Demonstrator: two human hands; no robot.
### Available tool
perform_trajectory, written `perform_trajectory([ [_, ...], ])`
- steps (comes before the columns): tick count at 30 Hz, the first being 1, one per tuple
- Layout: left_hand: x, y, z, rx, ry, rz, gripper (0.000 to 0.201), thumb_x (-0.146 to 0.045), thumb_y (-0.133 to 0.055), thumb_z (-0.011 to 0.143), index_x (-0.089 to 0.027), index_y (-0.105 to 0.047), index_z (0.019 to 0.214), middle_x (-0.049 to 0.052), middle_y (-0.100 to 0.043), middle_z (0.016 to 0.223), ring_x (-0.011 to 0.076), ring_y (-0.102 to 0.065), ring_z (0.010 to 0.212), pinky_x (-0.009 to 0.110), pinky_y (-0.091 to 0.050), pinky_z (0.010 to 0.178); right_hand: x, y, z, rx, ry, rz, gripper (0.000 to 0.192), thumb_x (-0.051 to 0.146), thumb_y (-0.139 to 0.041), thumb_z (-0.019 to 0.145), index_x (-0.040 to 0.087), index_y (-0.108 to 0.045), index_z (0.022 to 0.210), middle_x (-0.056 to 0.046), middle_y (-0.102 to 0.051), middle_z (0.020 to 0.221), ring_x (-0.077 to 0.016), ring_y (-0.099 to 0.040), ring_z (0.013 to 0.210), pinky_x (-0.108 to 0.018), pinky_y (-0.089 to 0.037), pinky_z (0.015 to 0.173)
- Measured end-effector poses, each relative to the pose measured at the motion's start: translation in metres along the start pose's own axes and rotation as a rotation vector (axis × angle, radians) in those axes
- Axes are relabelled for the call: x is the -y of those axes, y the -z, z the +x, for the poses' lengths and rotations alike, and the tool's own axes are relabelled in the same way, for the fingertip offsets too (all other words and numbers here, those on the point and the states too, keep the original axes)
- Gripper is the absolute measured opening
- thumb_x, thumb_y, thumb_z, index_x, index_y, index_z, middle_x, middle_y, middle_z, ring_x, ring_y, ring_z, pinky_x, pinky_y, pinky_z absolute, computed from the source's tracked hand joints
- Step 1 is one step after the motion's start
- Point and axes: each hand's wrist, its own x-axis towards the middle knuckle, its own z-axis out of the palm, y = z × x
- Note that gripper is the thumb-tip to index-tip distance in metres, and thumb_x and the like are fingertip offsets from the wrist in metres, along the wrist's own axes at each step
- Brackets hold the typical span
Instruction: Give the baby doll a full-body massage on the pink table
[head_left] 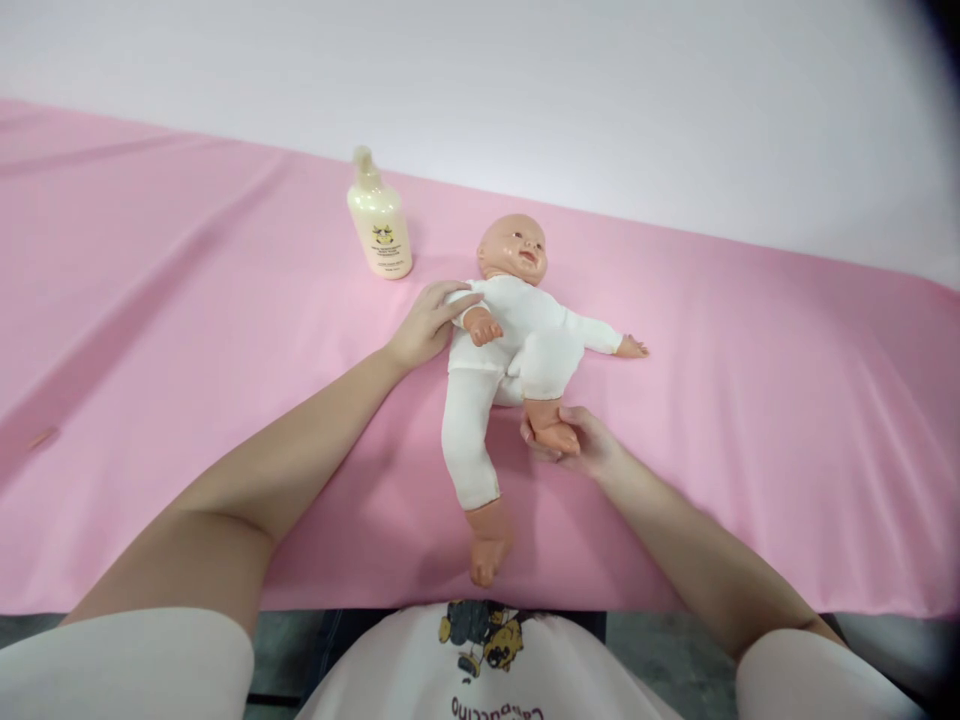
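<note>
Nearest is a white shirt [405,670] with a cartoon print, below a pink cloth [225,400] where a cream pump bottle [382,225] stands beyond the left hand [426,325], out of the way. Dressed in white, the doll [510,310] lies on its back on the cloth, one leg [553,360] bent; the right hand [589,442] clasps that foot [551,425], while the left hand's fingers spread over its sleeve [460,297], grip unclear.

I see a pink-draped counter [750,400]; on it, cream pump bottle [381,225] standing, white-clad doll [517,305] on its back.

Bottle [382,232] behind, left of doll [514,312].
</note>
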Motion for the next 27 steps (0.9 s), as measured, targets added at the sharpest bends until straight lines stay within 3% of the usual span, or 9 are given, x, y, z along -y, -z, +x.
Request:
perform_trajectory([
  [3,0.004,-0.001,-0.001,-0.056,0.113,-0.098,0.042,-0.039,-0.045,0.101,-0.023,-0.054,0.139,0.014,-0.059,0.134,0.0265,-0.055,0.126,0.049,-0.042,0.111,-0.002,0.001,-0.004,0.169,-0.039,0.009,0.045,0.042,-0.074,0.067,0.01,-0.065,0.098,-0.012,-0.074,0.087,-0.0175,-0.066,0.072,-0.027,-0.049,0.063],
  [5,0.013,-0.004,-0.003,-0.127,0.231,-0.183,0.047,-0.048,-0.047,0.1,-0.021,-0.051,0.138,0.014,-0.061,0.13,0.0258,-0.059,0.121,0.046,-0.047,0.107,-0.003,0.003,-0.005,0.35,-0.105,0.027,0.049,0.039,-0.077,0.065,0.01,-0.063,0.103,-0.015,-0.076,0.096,-0.0219,-0.071,0.084,-0.03,-0.052,0.072],
  [8,0.035,-0.012,-0.009,-0.234,0.374,-0.275,0.056,-0.061,-0.05,0.096,-0.021,-0.047,0.134,0.012,-0.063,0.12,0.0226,-0.064,0.108,0.041,-0.054,0.097,-0.003,0.004,-0.006,0.612,-0.225,-0.014,0.047,0.034,-0.078,0.067,0.01,-0.061,0.104,-0.016,-0.076,0.094,-0.0244,-0.073,0.082,-0.032,-0.053,0.071],
  [10,0.05,-0.017,-0.013,-0.271,0.421,-0.313,0.059,-0.065,-0.051,0.093,-0.022,-0.045,0.132,0.012,-0.063,0.118,0.022,-0.064,0.108,0.041,-0.054,0.097,-0.001,0.003,-0.007,0.705,-0.327,-0.104,0.046,0.032,-0.078,0.068,0.011,-0.06,0.105,-0.013,-0.075,0.09,-0.0251,-0.073,0.083,-0.032,-0.053,0.07],
  [12,0.061,-0.021,-0.016,-0.286,0.456,-0.342,0.061,-0.066,-0.051,0.092,-0.022,-0.042,0.135,0.013,-0.062,0.123,0.0231,-0.063,0.114,0.043,-0.053,0.1,0.001,0.002,-0.009,0.689,-0.415,-0.268,0.038,0.03,-0.076,0.072,0.013,-0.061,0.103,-0.008,-0.073,0.091,-0.0212,-0.071,0.084,-0.029,-0.052,0.069],
  [15,0.072,-0.025,-0.019,-0.286,0.488,-0.373,0.064,-0.066,-0.047,0.094,-0.02,-0.039,0.139,0.018,-0.061,0.128,0.0263,-0.062,0.12,0.048,-0.053,0.101,0.0,0.003,-0.013,0.546,-0.469,-0.489,0.024,0.026,-0.074,0.075,0.013,-0.064,0.093,-0.003,-0.07,0.089,-0.0143,-0.068,0.079,-0.025,-0.052,0.068],
  [18,0.074,-0.025,-0.02,-0.27,0.479,-0.377,0.066,-0.066,-0.043,0.096,-0.019,-0.037,0.142,0.02,-0.06,0.131,0.0268,-0.062,0.121,0.046,-0.054,0.1,-0.002,0.005,-0.014,0.479,-0.5,-0.501,0.025,0.022,-0.078,0.07,0.011,-0.063,0.086,-0.005,-0.07,0.085,-0.0162,-0.068,0.08,-0.027,-0.055,0.069],
  [23,0.071,-0.023,-0.02,-0.233,0.42,-0.297,0.067,-0.066,-0.036,0.098,-0.021,-0.032,0.147,0.018,-0.058,0.136,0.0242,-0.06,0.125,0.043,-0.052,0.103,0.002,-0.003,-0.013,0.573,-0.48,-0.422,0.017,0.017,-0.073,0.071,0.015,-0.06,0.082,0.003,-0.065,0.078,-0.0168,-0.071,0.09,-0.03,-0.054,0.077],
  [27,0.064,-0.021,-0.016,-0.268,0.422,-0.294,0.068,-0.067,-0.039,0.096,-0.022,-0.032,0.147,0.017,-0.059,0.133,0.0243,-0.061,0.123,0.044,-0.053,0.102,0.01,-0.008,-0.013,0.651,-0.424,-0.358,0.019,0.015,-0.073,0.071,0.016,-0.058,0.083,0.005,-0.062,0.075,-0.019,-0.071,0.097,-0.035,-0.052,0.085],
])
